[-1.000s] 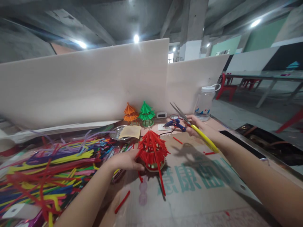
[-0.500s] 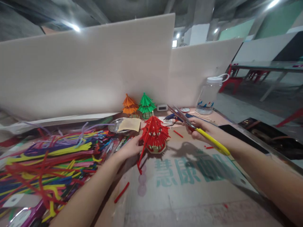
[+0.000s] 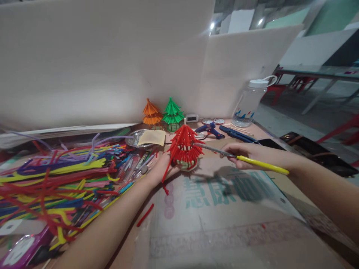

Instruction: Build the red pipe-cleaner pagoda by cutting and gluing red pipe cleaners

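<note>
The red model stood upright before me, near the middle of the printed sheet's far side. My left hand was round its lower left, fingers curled in at the base, though the model hid some of them. In my right hand the fingers were closed about the scissors, the blades pointing left at the model's roof; I couldn't tell whether the tips touched it.

Two tiers of red strips were on, as I judged it, and the pale base showed below. A pale stick poked out bare at the top, and a loose red strip hung down the left side. Beside the pointed peaks of the orange model and green model behind, mine looked less finished: tip uncovered, strip untrimmed.

The glue gun lay just behind my work, and the bottle stood farther back on the right. On the left, the heap of coloured strips crowded my forearm. A white panel closed off the tabletop's back. My best room was toward me, over the sheet, with only small red scraps about.
</note>
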Demonstrator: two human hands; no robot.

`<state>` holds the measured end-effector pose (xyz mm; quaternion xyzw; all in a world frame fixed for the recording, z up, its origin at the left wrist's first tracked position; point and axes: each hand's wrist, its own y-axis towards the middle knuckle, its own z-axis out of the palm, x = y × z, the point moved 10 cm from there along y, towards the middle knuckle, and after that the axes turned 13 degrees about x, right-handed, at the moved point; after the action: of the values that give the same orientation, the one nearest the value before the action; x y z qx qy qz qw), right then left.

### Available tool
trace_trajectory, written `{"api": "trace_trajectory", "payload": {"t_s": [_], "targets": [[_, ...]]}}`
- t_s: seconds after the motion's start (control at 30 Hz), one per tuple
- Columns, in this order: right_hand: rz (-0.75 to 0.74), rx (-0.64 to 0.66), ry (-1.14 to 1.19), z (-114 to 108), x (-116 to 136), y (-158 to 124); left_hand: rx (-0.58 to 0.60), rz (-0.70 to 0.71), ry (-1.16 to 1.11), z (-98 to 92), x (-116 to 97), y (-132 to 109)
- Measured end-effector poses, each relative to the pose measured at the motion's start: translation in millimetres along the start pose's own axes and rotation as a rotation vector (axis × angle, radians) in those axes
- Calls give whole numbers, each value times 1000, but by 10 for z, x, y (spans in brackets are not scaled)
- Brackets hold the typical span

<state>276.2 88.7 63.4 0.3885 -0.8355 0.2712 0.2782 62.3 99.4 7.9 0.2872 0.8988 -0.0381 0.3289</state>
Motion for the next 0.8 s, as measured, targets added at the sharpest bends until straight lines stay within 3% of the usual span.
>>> {"api": "trace_trajectory", "payload": {"t_s": [0.13, 0.37, 0.53, 0.8], "targets": [[2, 124, -65, 42, 6, -13, -80, 53, 107, -75, -169, -22], [-83, 154, -125, -2, 135, 110, -84, 108, 65, -69, -155, -43], [-160, 167, -132, -4, 352, 202, -92, 67, 76, -81, -188, -64], [-98, 191, -155, -16, 346, 177, -78, 81, 81, -64, -201, -51]]}}
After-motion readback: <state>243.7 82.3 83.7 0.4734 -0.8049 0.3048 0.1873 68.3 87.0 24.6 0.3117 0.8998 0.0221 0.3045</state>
